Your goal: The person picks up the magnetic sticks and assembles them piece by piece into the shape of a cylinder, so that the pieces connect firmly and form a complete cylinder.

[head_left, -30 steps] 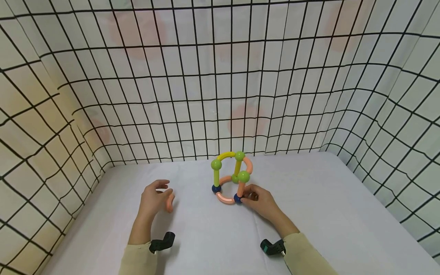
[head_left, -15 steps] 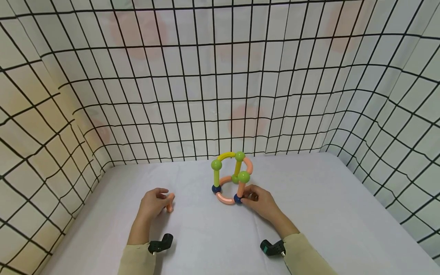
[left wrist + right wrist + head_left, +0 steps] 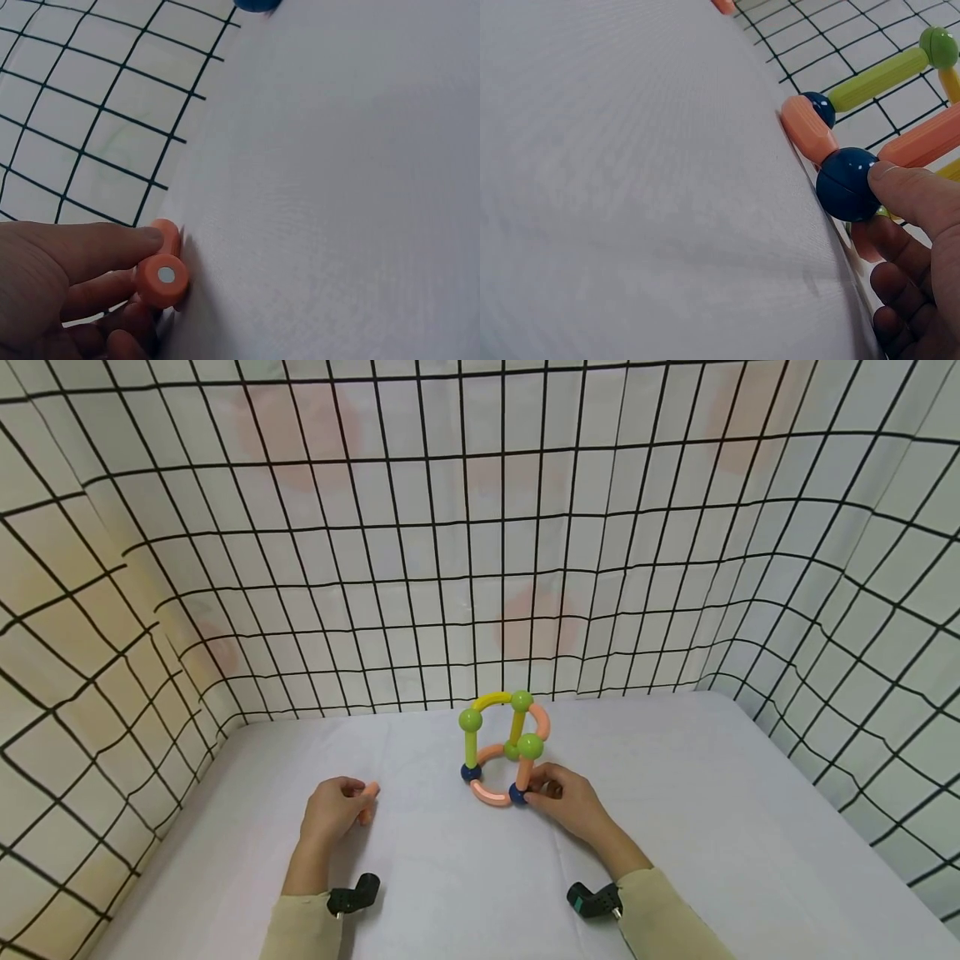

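Note:
My left hand [image 3: 328, 807], on the left of the white table, pinches an orange curved magnetic stick [image 3: 162, 280] between thumb and fingers. A pale metal disc shows on the stick's near end in the left wrist view. Right of the middle stands a frame of magnetic sticks and balls: navy and green balls at the bottom, green balls [image 3: 530, 746] on top, a yellow arc [image 3: 492, 700] and orange arcs [image 3: 491, 796] between them. At its front right corner, thumb and fingers of my right hand [image 3: 570, 800] grip the navy ball [image 3: 847, 184], below an upright orange stick.
White cloth covers the table [image 3: 450, 877]. A white wall with a black grid [image 3: 420, 568] encloses the back and both sides. Each forearm wears a small black camera [image 3: 355, 894] at the wrist.
My left hand has come down slightly nearer me, and its fingers have closed on the curved stick, which has turned a little. The right hand and the frame have stayed in place.

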A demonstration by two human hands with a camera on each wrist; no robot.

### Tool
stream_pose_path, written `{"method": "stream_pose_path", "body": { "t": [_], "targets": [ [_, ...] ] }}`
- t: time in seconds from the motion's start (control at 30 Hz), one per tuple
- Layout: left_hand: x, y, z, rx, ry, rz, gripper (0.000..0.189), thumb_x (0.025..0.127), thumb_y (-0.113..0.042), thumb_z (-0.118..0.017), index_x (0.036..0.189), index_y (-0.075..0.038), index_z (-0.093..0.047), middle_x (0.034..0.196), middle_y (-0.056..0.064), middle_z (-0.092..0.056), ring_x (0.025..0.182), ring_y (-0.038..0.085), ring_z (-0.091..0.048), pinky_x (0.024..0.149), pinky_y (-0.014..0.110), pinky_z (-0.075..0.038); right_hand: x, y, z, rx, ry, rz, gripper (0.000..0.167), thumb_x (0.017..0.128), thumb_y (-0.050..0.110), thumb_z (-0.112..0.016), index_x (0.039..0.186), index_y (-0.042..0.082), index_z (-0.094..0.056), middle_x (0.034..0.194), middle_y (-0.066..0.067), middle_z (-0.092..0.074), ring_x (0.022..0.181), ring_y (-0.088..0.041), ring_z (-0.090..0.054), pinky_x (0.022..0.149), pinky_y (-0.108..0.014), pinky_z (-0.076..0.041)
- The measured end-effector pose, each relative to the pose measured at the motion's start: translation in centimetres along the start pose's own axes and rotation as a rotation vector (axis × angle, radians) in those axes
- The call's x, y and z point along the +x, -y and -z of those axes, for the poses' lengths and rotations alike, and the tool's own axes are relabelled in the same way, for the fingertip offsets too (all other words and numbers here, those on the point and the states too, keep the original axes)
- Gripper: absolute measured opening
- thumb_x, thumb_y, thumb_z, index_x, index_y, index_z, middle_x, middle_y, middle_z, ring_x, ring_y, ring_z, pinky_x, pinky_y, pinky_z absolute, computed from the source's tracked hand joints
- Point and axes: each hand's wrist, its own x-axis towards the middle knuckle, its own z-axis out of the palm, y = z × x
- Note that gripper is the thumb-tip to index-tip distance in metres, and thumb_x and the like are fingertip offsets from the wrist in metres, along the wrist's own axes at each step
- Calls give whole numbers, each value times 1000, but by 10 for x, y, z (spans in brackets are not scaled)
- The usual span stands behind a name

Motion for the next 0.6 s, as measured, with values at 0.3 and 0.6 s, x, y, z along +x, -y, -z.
{"method": "stream_pose_path", "body": {
  "t": [0.3, 0.6],
  "targets": [
    [-2, 0, 0, -24, 3, 21, 43, 93, -37, -68, 114, 1, -68, 60, 0, -65, 79, 20, -60, 70, 29, -40, -1, 3, 2, 11, 10, 3, 20, 86, 21, -79, 104, 22, -69, 93, 5, -69, 77, -12, -54, 68, -22, -45],
    [1, -1, -2, -91, 5, 9, 40, 95, -36, -67, 114, 0, -69, 58, 2, -62, 74, 18, -59, 71, 28, -39, -1, 1, 1, 5, 6, 10, 21, 87, 21, -78, 105, 22, -69, 91, 5, -67, 76, -12, -53, 67, -22, -45]
  ]
}}
